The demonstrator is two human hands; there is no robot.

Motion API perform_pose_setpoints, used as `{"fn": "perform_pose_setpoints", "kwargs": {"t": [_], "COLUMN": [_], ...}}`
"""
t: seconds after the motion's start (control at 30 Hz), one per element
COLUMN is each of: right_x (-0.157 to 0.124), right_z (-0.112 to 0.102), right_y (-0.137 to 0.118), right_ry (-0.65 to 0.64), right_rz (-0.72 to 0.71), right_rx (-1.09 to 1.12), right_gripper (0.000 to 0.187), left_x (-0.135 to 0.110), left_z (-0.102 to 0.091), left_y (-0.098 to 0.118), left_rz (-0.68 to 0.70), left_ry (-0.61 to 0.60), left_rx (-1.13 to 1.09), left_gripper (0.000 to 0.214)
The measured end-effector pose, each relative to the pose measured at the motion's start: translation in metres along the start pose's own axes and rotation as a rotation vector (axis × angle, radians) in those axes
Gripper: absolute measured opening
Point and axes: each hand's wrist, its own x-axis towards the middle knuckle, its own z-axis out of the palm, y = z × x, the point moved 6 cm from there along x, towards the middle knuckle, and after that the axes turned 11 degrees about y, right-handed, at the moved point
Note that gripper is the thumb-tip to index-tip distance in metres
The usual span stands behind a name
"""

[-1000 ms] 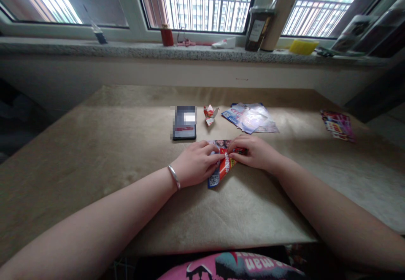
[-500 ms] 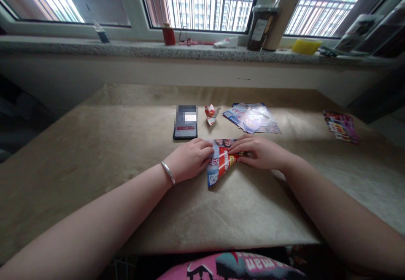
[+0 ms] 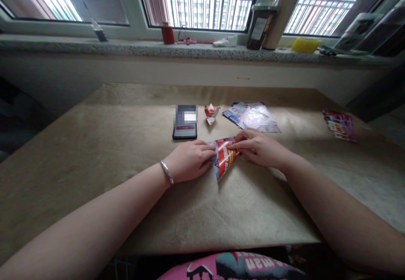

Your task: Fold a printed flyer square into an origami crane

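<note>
A folded sheet of printed paper (image 3: pixel 224 158), mostly red with blue edges, lies on the table between my hands, its narrow point toward me. My left hand (image 3: pixel 195 158) grips its left edge with the fingers closed together; a silver bangle circles that wrist. At the upper right edge, my right hand (image 3: pixel 257 147) holds the paper, with its index finger stretched over the red face and the thumb below. Parts of both edges are hidden under the fingers. Just beyond stands a small red and white folded paper piece (image 3: pixel 211 114), shaped like a bird.
A phone (image 3: pixel 184 133) lies left of the folded piece. Several bluish printed sheets (image 3: pixel 251 115) are stacked to its right, and colourful printed papers (image 3: pixel 340 126) lie at the table's far right. Behind the table (image 3: pixel 142 103), a stone windowsill (image 3: pixel 126 49) carries jars and small items.
The paper's left side is now folded inward, so the blue flap with the square code no longer shows and the shape is narrower. My right hand has shifted slightly up and away.
</note>
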Motion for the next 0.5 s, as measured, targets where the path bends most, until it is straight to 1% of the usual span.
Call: {"fn": "perform_pose_setpoints", "kwargs": {"t": [0.07, 0.2, 0.37, 0.5], "right_x": [0.0004, 0.0001, 0.0011, 0.0025], "right_z": [0.0006, 0.0056, 0.0084, 0.0077], "right_y": [0.0012, 0.0017, 0.0009, -0.0021], "right_ry": [0.011, -0.028, -0.043, -0.057], "right_rz": [0.011, 0.004, -0.009, -0.016], "right_rx": [-0.028, -0.004, 0.002, 0.034], "right_gripper": [0.03, 0.033, 0.036, 0.036], "left_x": [0.0001, 0.0004, -0.0002, -0.0006], "left_z": [0.0002, 0.001, 0.0035, 0.001], "left_y": [0.0027, 0.005, 0.0013, 0.0055], "left_rz": [0.002, -0.001, -0.06, -0.055], "left_ry": [-0.004, 0.02, 0.025, 0.018], "left_rx": [-0.026, -0.035, 0.016, 0.089], "left_gripper": [0.029, 0.026, 0.021, 0.024]}}
